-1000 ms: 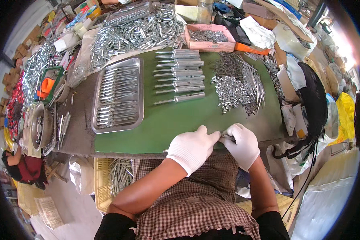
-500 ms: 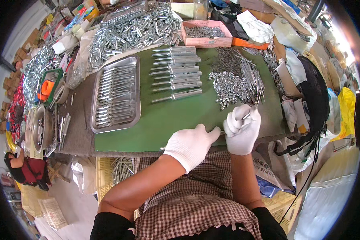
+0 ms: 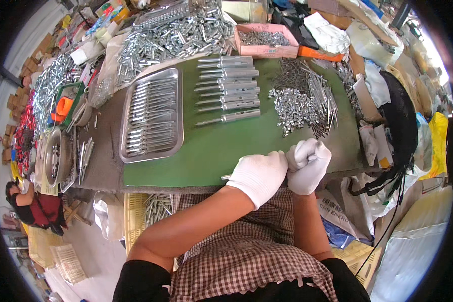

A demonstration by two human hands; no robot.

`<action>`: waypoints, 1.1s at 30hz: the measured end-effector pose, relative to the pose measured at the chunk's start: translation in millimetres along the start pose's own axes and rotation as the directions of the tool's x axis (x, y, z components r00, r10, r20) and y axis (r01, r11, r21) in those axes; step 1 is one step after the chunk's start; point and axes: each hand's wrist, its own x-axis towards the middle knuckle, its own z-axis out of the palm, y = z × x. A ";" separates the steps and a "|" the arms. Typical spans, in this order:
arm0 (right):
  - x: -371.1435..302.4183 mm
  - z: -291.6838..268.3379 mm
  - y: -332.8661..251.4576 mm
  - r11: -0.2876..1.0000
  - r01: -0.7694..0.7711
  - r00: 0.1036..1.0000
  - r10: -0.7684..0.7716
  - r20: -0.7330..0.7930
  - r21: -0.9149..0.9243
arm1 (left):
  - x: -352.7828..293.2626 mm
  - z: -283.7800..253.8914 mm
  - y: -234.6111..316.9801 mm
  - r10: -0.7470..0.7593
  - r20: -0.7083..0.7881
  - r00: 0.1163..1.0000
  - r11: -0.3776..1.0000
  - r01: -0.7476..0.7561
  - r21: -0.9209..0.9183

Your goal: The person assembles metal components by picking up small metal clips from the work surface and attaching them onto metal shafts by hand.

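Observation:
Over the front edge of the green mat (image 3: pixel 211 163), my gloved left hand (image 3: pixel 260 176) is closed around a metal tube (image 3: pixel 226 177); only its end sticks out on the left. Pressed against it, my gloved right hand (image 3: pixel 308 166) is curled shut, and whatever its fingers hold is hidden. Beyond my right hand lie a heap of small shiny metal fittings (image 3: pixel 293 110), a pile of dark pins (image 3: pixel 293 74) and a bundle of thin rods (image 3: pixel 323 95). Several metal tubes with thin pointed shafts (image 3: pixel 236 103) lie in a row at the mat's middle.
A steel tray (image 3: pixel 180 133) of slim metal shafts sits on the left. Behind are a large heap of metal tubes (image 3: pixel 173 38) and a pink box (image 3: pixel 267 50) of small parts. A black mesh bag (image 3: pixel 400 121) hangs at right. Another person (image 3: pixel 38 206) works far left.
My hands have come together, the left moving right and up with the tube. The thin metal piece that showed above my right hand is out of sight. The view has shifted slightly.

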 end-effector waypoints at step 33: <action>-11.7 -5.8 -33.8 0.875 -0.213 0.976 0.207 -0.062 -0.434 | -21.8 -7.1 -82.2 -0.222 -0.264 0.939 0.924 0.116 -0.364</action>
